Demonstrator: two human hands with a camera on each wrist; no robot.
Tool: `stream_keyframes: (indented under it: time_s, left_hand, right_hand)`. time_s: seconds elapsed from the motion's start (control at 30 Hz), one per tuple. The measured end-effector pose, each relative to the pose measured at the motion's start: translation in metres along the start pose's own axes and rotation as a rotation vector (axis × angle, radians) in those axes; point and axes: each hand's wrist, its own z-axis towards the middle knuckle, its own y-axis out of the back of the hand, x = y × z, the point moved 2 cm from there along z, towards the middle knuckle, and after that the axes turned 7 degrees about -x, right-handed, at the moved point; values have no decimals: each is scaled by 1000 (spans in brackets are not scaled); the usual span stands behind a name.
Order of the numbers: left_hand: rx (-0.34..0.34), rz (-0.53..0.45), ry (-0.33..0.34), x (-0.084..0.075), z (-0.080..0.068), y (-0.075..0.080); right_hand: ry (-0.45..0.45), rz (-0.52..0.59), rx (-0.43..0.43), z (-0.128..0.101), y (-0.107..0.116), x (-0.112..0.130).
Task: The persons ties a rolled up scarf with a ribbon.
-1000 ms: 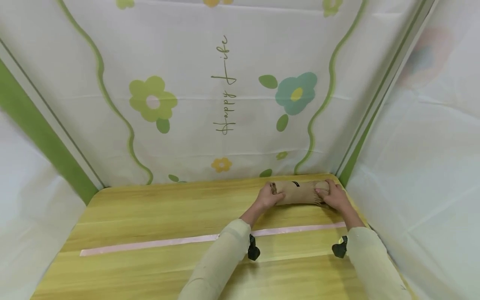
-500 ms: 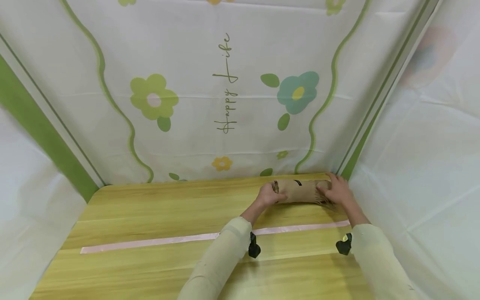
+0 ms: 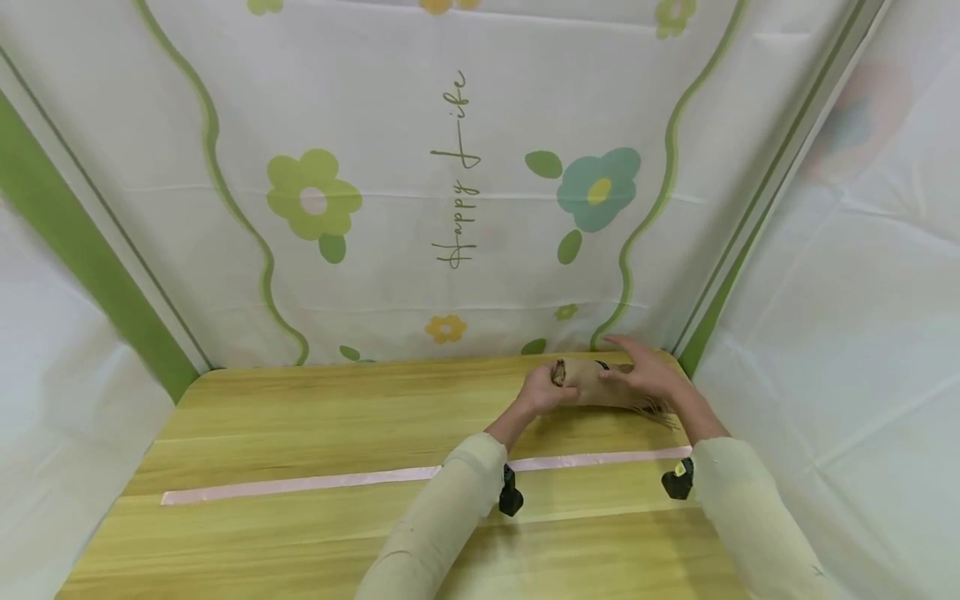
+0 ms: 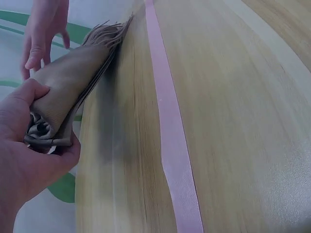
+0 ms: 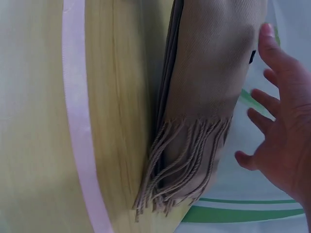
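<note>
Both arms, in cream sleeves [image 3: 442, 508], reach forward over the bench [image 3: 300, 425], and the wrists bend toward the tan fringed scarf [image 3: 588, 390]. This scarf, rolled lengthwise, is at the far edge of the bench, near its right corner, beyond the pink strip [image 3: 300, 483]. The left hand [image 3: 543, 392] is grasping its left end: the thumb presses along the near side, while the fingers go round the far side. The right hand [image 3: 654, 375] is turned inward, with its fingers released and spread at the far side of the scarf. Its thumb is close to the small dark label [image 5: 252, 57]; whether it touches the cloth, I cannot tell.
</note>
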Motion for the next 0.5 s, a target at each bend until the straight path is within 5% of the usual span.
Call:
stream_keyframes:
  time_s: [0.2, 0.5]
  left_hand:
    - [4, 64, -76, -2, 1, 1]
    - [-6, 99, -230, -15, 0, 10]
  right_hand:
    - [55, -54, 147, 4, -5, 8]
    - [138, -29, 82, 10, -8, 1]
